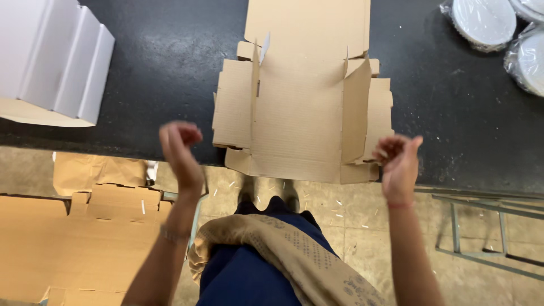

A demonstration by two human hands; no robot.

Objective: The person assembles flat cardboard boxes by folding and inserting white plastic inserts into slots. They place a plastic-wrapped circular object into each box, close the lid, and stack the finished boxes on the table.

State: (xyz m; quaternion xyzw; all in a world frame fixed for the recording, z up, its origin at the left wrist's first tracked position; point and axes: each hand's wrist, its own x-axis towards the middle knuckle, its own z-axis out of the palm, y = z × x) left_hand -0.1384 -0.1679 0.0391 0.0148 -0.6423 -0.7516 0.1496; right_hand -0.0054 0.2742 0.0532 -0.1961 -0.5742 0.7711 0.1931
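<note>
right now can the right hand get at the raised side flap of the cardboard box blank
Probably yes: the right hand hangs empty, fingers curled, beside the raised flap of the cardboard blank, with nothing between them.

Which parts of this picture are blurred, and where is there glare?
In the head view, the left hand is smeared by motion blur; the right hand is slightly soft. The cardboard box stays sharp. The plastic-wrapped round stacks show glare, and the black table has a dull sheen.

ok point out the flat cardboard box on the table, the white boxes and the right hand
flat cardboard box [297, 122], head view, middle panel
white boxes [54, 62], head view, side of the stack
right hand [399, 158], head view, back of the hand
</note>
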